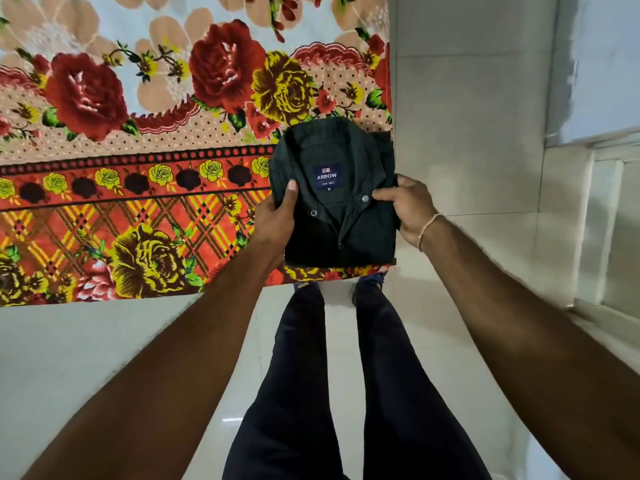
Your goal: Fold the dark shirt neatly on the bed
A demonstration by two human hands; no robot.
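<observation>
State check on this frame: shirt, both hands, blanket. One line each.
dark shirt: folded into a compact rectangle, collar and brand label facing up, top buttons undone, at the bed's near right corner.
left hand: grips the shirt's left edge, thumb on top.
right hand: grips the shirt's right edge, fingers on the collar.
floral blanket: spread flat over the bed, under the shirt.

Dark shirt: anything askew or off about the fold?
Mostly tidy. The dark shirt is a compact rectangle, collar up, held by left hand and right hand. One layer juts out at the upper right corner.
</observation>
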